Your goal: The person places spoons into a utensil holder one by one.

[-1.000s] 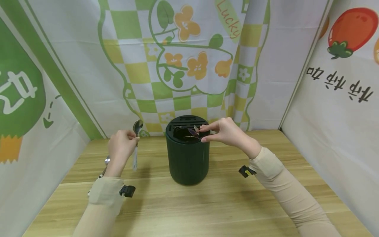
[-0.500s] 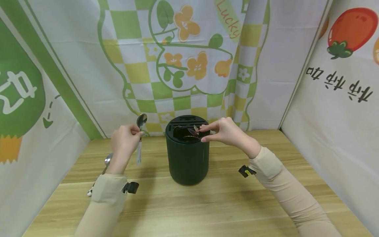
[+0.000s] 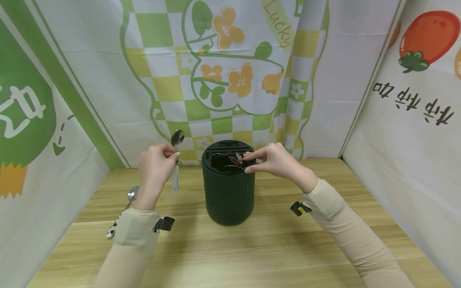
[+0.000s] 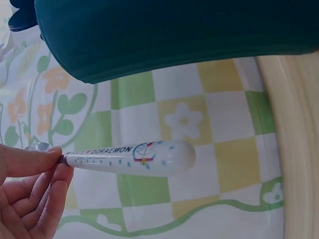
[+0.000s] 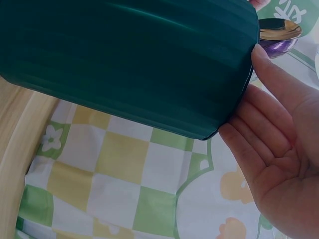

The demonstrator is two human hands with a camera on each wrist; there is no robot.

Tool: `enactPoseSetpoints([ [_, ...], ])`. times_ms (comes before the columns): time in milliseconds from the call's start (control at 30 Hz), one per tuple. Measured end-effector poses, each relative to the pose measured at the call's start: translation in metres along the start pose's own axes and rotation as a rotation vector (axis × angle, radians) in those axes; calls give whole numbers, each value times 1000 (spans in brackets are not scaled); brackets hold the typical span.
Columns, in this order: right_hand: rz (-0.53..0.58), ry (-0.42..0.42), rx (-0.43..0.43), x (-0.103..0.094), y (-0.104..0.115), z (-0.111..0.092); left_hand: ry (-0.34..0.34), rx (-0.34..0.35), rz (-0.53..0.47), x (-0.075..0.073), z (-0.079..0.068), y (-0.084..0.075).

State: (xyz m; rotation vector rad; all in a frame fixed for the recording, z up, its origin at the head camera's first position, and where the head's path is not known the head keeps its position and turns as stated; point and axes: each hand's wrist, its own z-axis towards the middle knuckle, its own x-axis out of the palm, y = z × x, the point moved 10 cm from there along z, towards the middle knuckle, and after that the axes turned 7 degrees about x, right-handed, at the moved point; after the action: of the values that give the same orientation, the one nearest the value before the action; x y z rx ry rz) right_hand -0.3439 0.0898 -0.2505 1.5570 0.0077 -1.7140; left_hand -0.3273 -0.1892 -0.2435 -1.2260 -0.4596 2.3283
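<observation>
My left hand [image 3: 156, 166] pinches a spoon [image 3: 176, 176] between thumb and fingers, left of the dark green cutlery holder [image 3: 229, 196]. The spoon stands upright with its bowl on top; in the left wrist view its white handle [image 4: 124, 157] carries blue dots and a cartoon print. On the right side of the holder's rim, my right hand [image 3: 275, 162] grips with thumb in front and index finger farther back. Spoon heads show in the holder's opening beside those fingers, and one purple and gold spoon [image 5: 279, 36] sticks out past the rim in the right wrist view.
Another spoon [image 3: 132, 194] with a black and white handle lies on the wooden table [image 3: 230, 256], left of my left forearm. Behind the holder hangs a checkered, flower-printed curtain [image 3: 221, 100]. Printed cloth walls stand at both sides.
My left hand has lifted the spoon slightly and moved it right, toward the holder. More of the spoon on the table is uncovered. The right hand stays at the holder's rim.
</observation>
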Motion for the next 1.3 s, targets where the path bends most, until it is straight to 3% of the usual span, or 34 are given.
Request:
enactPoseSetpoints([
  [367, 2, 4, 2, 0, 1, 0, -63, 67, -44, -9, 4, -25],
  [833, 0, 12, 9, 0, 1, 0, -110, 101, -104, -16, 7, -48],
  [1300, 1, 11, 6, 1, 1, 0, -210, 172, -172, -30, 9, -71],
])
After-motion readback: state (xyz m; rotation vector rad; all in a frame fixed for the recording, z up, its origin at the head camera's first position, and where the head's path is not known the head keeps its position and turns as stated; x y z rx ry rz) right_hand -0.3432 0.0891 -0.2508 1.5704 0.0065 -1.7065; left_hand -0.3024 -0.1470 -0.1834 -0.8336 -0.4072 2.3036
